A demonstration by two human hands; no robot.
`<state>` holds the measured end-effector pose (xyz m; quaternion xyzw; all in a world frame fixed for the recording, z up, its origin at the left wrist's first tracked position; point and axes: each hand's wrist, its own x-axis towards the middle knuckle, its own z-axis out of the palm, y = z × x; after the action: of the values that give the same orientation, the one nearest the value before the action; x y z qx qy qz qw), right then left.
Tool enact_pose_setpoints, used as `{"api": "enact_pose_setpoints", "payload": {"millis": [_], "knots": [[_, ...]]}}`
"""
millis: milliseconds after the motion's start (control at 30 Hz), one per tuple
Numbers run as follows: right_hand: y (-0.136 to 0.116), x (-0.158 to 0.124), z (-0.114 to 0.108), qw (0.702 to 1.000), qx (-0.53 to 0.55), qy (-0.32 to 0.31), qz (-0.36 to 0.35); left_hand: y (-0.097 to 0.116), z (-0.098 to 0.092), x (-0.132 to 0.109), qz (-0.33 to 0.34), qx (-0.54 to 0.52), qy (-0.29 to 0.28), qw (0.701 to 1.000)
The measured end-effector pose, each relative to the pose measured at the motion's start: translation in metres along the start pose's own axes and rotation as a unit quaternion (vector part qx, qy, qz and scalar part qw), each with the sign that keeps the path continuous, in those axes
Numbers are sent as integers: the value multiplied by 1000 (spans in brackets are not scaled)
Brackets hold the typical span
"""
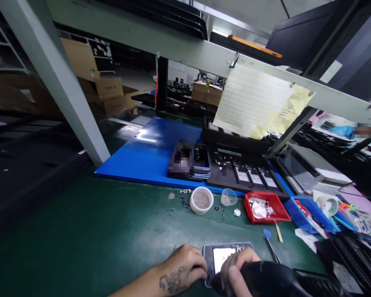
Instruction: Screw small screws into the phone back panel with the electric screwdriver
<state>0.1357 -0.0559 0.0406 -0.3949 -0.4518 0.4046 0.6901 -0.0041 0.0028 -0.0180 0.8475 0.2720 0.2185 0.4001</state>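
Near the bottom of the head view an opened phone [208,259] lies on the green mat, a white label showing inside its frame. My left hand [188,264] has its fingers bent and pressed to the phone's left edge. Wrapped round a black electric screwdriver [268,277] is my right hand [238,270], over the right part of the phone. The screwdriver points down and left; its bit is hidden. Beyond the phone stand a white cup of screws [200,199] and a small clear cup [228,198]. Tweezers [272,247] lie to the right.
On a blue mat [136,152] sit stacked phone frames [201,161] and a black tray [225,175] with phone parts. A red bin [267,208] and a blue bin [312,214] stand at right. Overhead runs a shelf beam [126,35] with hanging papers [253,99].
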Motion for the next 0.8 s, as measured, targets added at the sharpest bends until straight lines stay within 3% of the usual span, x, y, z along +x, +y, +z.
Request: {"api": "enact_pose_setpoints", "payload": {"millis": [167,400,500,600,800], "knots": [[-17,11,-2,998,55,-7,13,3,-4,0,-2,-20,-8,1000],[-6,12,-5,996,86,4,37,6,-3,-3,29,-45,7,999],[-13,19,-17,992,120,3,42,4,-2,-4,43,-44,14,998],[-28,26,-52,986,147,42,65,-4,1,-5,50,-19,33,998],[-42,6,-164,955,188,147,178,-14,-9,4,27,47,86,995]]}}
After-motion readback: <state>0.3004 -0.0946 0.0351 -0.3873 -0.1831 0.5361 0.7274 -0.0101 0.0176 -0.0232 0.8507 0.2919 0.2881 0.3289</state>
